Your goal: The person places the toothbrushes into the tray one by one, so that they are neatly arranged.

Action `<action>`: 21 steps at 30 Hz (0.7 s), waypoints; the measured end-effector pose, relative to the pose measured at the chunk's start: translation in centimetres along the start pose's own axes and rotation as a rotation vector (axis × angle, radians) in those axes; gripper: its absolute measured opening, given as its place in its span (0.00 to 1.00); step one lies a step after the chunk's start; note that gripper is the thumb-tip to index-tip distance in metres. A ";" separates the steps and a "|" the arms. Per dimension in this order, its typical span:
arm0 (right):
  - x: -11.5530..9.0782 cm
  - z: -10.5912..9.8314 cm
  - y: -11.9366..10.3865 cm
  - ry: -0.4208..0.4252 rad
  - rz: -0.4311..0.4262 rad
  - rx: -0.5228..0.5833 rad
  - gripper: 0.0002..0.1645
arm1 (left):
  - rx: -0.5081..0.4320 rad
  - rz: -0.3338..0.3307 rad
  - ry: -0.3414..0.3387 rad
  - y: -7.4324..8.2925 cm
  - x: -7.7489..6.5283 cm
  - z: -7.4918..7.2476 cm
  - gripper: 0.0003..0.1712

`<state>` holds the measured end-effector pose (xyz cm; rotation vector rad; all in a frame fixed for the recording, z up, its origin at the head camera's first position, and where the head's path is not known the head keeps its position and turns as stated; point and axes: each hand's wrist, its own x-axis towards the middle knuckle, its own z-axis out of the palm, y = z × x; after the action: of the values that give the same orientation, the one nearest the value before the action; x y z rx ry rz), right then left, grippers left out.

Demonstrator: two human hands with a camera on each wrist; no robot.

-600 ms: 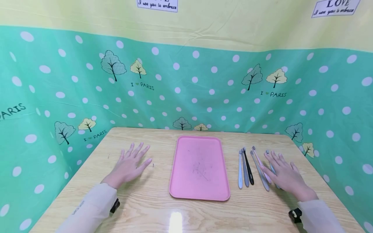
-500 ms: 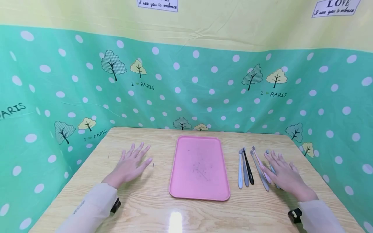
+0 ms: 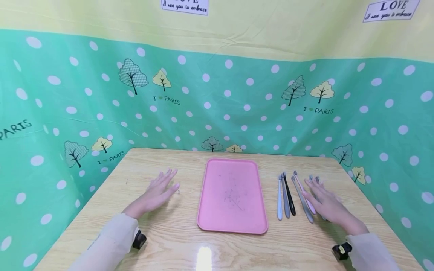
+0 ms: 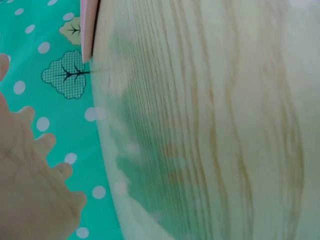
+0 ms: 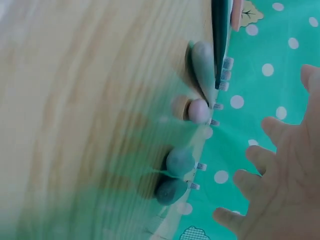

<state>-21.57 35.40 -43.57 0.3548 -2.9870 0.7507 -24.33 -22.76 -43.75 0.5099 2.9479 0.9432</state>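
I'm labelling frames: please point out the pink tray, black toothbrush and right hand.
Pink tray (image 3: 232,195), head view, middle of its base.
Black toothbrush (image 3: 290,198), head view, handle.
Right hand (image 3: 327,203), head view, its back.

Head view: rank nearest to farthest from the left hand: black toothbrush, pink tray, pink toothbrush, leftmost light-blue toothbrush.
From the left hand:
1. pink tray: next one over to the right
2. leftmost light-blue toothbrush: just past the tray
3. black toothbrush: slightly farther right
4. pink toothbrush: rightmost of these, by the right hand
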 end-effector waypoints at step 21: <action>0.0 0.0 -1.7 -0.042 0.002 0.167 0.38 | -0.400 0.074 -0.111 1.4 1.4 1.5 0.41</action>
<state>-21.22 33.96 -42.75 0.3785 -2.9712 1.0091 -25.04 -20.42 -44.08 0.6293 2.5585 1.4149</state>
